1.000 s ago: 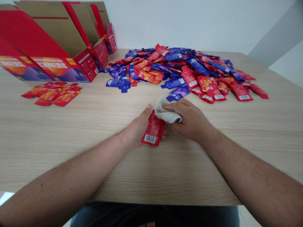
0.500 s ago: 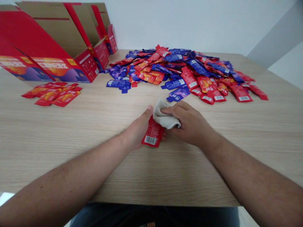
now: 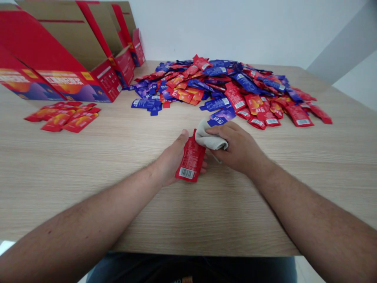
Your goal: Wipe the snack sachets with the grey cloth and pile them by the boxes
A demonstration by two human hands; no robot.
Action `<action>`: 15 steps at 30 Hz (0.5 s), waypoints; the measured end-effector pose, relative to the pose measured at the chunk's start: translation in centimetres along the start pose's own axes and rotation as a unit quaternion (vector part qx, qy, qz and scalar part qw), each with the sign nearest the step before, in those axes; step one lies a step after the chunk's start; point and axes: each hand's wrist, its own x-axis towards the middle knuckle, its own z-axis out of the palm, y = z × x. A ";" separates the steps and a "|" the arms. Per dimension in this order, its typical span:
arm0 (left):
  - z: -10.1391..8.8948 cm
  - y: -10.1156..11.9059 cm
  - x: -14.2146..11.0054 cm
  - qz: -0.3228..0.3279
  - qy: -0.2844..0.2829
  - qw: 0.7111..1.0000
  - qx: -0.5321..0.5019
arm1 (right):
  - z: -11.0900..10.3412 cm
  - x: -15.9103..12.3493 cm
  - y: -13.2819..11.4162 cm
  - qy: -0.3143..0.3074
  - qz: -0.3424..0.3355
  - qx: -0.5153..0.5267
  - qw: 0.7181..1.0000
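Holding a red foil sachet (image 3: 191, 155) upright-tilted at the centre of the view, its top leaning toward 1 o'clock, the left hand (image 3: 172, 159) grips it closed, with the thumb (image 3: 184, 135) along the sachet's upper left edge and the fingertips (image 3: 204, 167) showing past its right edge; the right hand (image 3: 238, 147) lies at 3 o'clock to the sachet, fingers curled over a folded beige cloth (image 3: 210, 137) and closed on it, pressing the cloth against the sachet's upper right corner; the two hands nearly meet, with the cloth between them; whether the sachet's lower end, with its barcode panel (image 3: 186, 173), touches the wood-grain table (image 3: 59, 188) cannot be told; a firm pin from the left thumb seems best here, so that the foil does not slide under the cloth; flat, even pressure from the right fingers, working along the sachet toward the barcode end, would likely cover the face better than dabbing at one corner; a mixed pile of red and blue sachets (image 3: 224, 84) spreads from 11 to 2 o'clock, a blue sachet (image 3: 222, 116) lying just beyond the cloth; a small group of red sachets (image 3: 61, 117) lies at 9 to 10 o'clock, below open red cartons (image 3: 61, 74) at 10 to 11 o'clock.
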 end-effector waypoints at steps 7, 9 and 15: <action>-0.4 -0.3 0.1 0.004 -0.024 1.000 -0.012 | -0.1 0.0 -0.1 -0.021 -0.010 0.006 1.000; -0.4 -0.2 0.2 0.002 -0.019 1.000 -0.011 | -0.1 0.0 -0.2 -0.002 -0.002 0.001 1.000; 0.3 -0.1 0.2 0.005 0.010 1.000 -0.011 | -0.2 0.0 -0.6 -0.037 -0.032 0.013 0.999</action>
